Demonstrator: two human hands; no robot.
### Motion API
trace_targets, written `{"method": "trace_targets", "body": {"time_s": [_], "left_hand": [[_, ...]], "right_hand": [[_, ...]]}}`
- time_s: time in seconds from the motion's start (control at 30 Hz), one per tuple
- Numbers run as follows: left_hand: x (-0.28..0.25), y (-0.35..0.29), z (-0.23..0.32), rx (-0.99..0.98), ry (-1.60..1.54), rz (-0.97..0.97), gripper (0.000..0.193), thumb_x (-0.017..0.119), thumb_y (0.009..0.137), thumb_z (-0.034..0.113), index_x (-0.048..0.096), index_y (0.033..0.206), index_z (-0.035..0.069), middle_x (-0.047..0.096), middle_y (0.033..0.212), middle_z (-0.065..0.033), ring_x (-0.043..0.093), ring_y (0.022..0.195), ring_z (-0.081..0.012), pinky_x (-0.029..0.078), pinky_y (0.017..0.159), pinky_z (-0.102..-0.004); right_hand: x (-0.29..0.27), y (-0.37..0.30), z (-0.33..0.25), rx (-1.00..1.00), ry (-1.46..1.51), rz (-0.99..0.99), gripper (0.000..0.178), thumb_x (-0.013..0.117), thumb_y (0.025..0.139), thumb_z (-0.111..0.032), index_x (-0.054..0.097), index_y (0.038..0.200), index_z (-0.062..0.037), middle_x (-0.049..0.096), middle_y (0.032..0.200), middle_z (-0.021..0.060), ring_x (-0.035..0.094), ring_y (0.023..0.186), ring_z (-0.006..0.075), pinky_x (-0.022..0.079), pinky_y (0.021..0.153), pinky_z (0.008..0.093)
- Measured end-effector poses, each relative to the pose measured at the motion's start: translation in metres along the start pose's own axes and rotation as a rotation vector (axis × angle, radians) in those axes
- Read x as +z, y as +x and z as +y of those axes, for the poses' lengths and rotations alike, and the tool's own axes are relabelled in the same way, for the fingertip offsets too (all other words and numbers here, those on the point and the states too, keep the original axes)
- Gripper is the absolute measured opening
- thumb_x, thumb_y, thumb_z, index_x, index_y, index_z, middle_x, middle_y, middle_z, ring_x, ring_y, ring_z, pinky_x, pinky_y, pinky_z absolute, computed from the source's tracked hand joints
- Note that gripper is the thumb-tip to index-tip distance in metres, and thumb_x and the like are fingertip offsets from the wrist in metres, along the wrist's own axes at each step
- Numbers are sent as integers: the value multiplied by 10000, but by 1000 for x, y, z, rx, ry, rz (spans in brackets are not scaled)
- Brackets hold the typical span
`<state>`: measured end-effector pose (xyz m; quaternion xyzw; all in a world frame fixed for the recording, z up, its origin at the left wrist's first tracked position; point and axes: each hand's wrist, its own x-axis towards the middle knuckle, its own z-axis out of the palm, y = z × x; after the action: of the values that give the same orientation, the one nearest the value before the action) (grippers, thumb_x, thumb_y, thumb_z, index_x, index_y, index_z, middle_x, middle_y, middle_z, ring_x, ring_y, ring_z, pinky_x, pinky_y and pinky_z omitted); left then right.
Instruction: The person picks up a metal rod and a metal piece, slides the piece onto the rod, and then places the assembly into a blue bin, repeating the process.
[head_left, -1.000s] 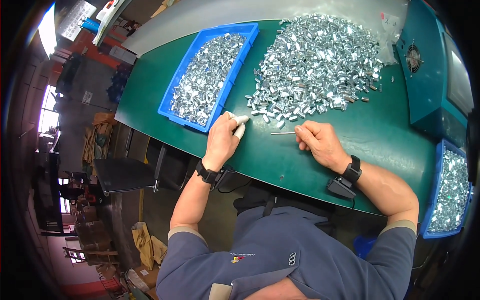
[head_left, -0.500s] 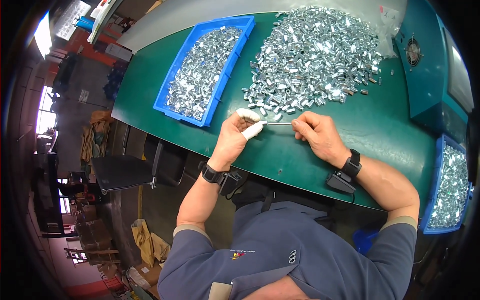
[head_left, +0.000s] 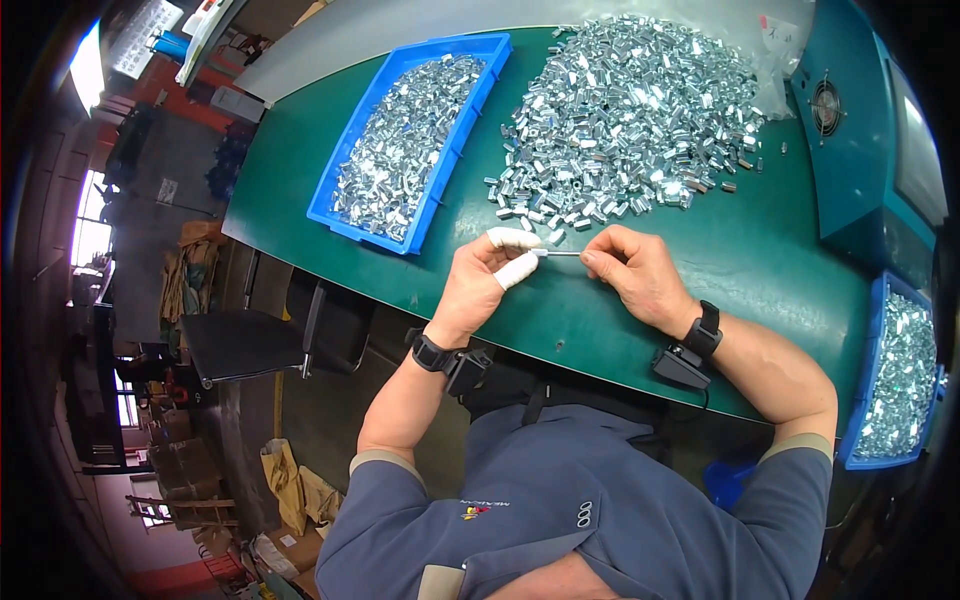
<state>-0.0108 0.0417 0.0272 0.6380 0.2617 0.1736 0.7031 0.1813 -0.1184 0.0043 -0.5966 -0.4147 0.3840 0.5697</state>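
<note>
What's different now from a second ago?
The left hand moved right, from beside the blue tray to the tip of the rod. A small part now shows at its fingertips; whether it was already held is unclear. The right hand still holds the rod; the pile looks unchanged.

A white-fingered left hand and a bare right hand pinch face to face inside the flat green tabletop's near edge.
White coverings wrap the left thumb and one finger; the right elbow bends outward.
</note>
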Motion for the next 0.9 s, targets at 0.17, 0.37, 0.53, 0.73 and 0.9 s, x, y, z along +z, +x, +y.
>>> {"method": "trace_targets", "body": {"time_s": [0.17,0.37,0.53,0.73,0.9], "left_hand": [[14,3,-4,97,89,-77,222,728,923,-25,696,1139,12,713,1091,-45,661,1037,-125,534,941,-292],[28,6,-11,77,133,-24,182,732,934,1,694,1111,15,719,1074,-44,677,995,-127,550,902,-282],[27,3,-16,57,92,-34,155,727,944,15,694,1096,15,723,1054,-42,681,988,-127,552,895,-286],[15,2,-1,122,235,-26,168,733,939,17,705,1105,16,730,1064,-43,679,985,-122,544,893,-278],[-25,11,25,235,384,164,158,709,950,10,709,1109,13,730,1045,-38,680,975,-118,538,883,-272]], "right_hand": [[-2,0,-5,-34,2,-10,184,665,1015,-170,693,940,-4,671,778,1,571,715,55,464,644,233],[-1,1,-1,-1,19,53,246,662,1007,-222,712,884,-16,658,672,1,546,610,60,427,553,263],[1,-1,-1,-3,-32,38,293,645,1021,-256,704,855,-22,646,643,7,550,585,64,425,535,272],[0,-3,-5,33,-20,30,437,580,1067,-345,684,798,-17,632,620,14,574,554,71,428,517,263],[-4,0,-6,39,31,71,427,572,1075,-328,667,788,-26,632,644,7,577,581,62,433,534,242]]}}
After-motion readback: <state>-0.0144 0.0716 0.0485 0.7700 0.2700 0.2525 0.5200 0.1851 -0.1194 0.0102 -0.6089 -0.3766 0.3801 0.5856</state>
